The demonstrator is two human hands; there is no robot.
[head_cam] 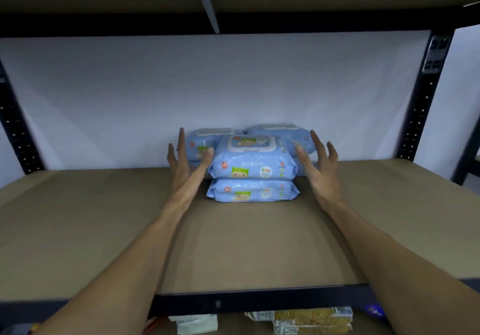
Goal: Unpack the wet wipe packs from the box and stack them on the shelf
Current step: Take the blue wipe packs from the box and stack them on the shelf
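Behind the left hand, a rear pack is half hidden; goods far below it are cut off.

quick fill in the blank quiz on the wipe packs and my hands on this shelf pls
1. The front stack on the shelf holds ____ packs.
2. The packs' wrapping is mostly ____ in colour.
3. The front stack sits ____ the left hand and the right hand.
4. Both hands are ____, with straight fingers gripping nothing.

Missing words: two; blue; between; open.
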